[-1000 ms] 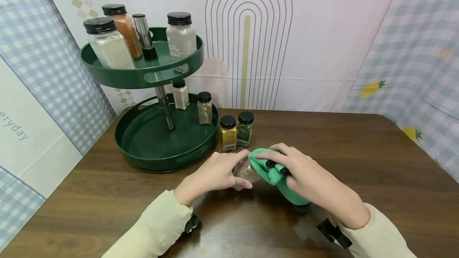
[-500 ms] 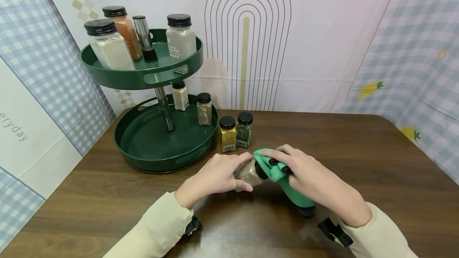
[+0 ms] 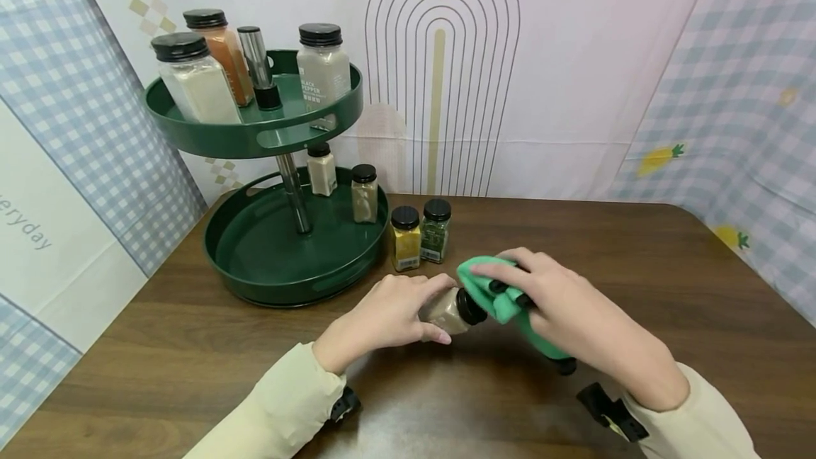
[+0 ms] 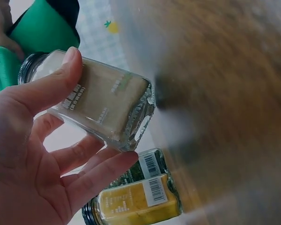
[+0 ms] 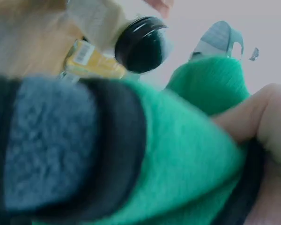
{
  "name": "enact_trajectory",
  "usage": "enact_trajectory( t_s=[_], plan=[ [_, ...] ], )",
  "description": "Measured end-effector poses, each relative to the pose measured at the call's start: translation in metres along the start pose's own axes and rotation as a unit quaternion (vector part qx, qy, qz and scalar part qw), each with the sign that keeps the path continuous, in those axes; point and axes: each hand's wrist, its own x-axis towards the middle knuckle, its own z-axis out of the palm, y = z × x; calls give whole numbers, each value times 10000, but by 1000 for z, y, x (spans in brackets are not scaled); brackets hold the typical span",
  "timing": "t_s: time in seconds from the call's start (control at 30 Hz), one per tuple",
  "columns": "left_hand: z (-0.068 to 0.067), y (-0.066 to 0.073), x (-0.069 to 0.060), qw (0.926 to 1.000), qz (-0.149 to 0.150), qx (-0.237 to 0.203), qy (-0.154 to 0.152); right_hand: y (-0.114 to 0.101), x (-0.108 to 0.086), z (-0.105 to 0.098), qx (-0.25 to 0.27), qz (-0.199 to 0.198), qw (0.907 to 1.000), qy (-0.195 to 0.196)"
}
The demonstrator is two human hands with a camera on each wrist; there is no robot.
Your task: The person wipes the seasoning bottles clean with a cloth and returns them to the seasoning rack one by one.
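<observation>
A glass jar of beige powder (image 3: 444, 312) with a black lid is tilted on its side, its lid toward the right. My left hand (image 3: 387, 314) grips it between thumb and fingers; in the left wrist view the thumb lies across the jar (image 4: 100, 98). My right hand (image 3: 551, 301) holds a bunched green cloth (image 3: 500, 301) with dark edging, just right of the lid. In the right wrist view a gap shows between the cloth (image 5: 187, 154) and the black lid (image 5: 141, 45).
A two-tier green rack (image 3: 255, 278) stands at the left, bearing several jars and a metal post. Beside it on the brown table (image 3: 612, 253) are a yellow jar (image 3: 406, 243) and a green jar (image 3: 435, 236). A patterned cloth backdrop (image 3: 561, 76) hangs behind.
My right hand and the green cloth have moved right, off the jar, uncovering its black lid. My left hand has shifted slightly right with the jar still in its grip.
</observation>
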Motion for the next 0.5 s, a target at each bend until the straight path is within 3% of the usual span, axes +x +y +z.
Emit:
enact_trajectory(
  t_s=[0.13,0.5],
  plan=[
    [0,-2,0,9998,-64,-161,-9,-7,1,5,-17,-597,9982,23],
    [-1,-2,1,9998,-51,-149,-86,-4,-1,6,-299,-903,9955,46]
  ],
)
